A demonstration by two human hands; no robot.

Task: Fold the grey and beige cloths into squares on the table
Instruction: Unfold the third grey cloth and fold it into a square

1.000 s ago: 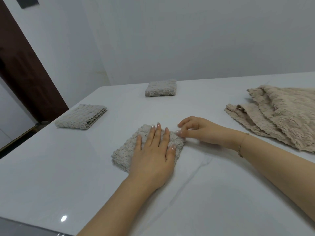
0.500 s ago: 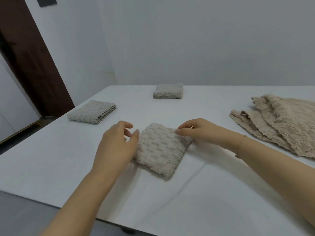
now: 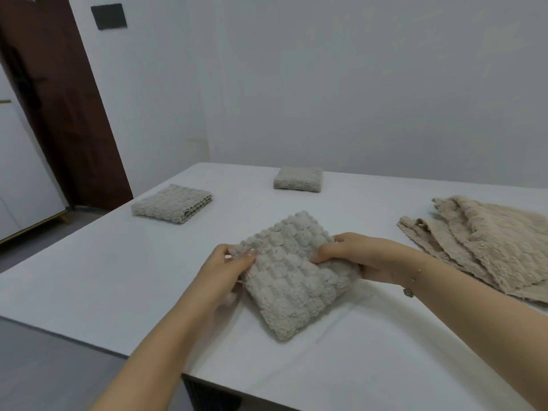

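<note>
A folded grey waffle cloth (image 3: 292, 277) is lifted at its far end above the white table (image 3: 118, 271), its near corner still low by the tabletop. My left hand (image 3: 225, 274) grips its left edge, fingers curled round it. My right hand (image 3: 364, 259) grips the right edge, thumb on top. Two other folded grey cloths lie on the table: one at the far left (image 3: 173, 203), one at the back centre (image 3: 298, 179). A pile of unfolded beige cloths (image 3: 486, 241) lies at the right.
The table's near edge (image 3: 237, 390) runs diagonally below my arms, with grey floor beyond it. A dark brown door (image 3: 59, 99) stands at the back left beside a white wall with a black plate (image 3: 109, 16).
My left hand left the top of the cloth and took hold of its left edge. Both hands have now raised the folded cloth off the table. The view has tilted upward.
</note>
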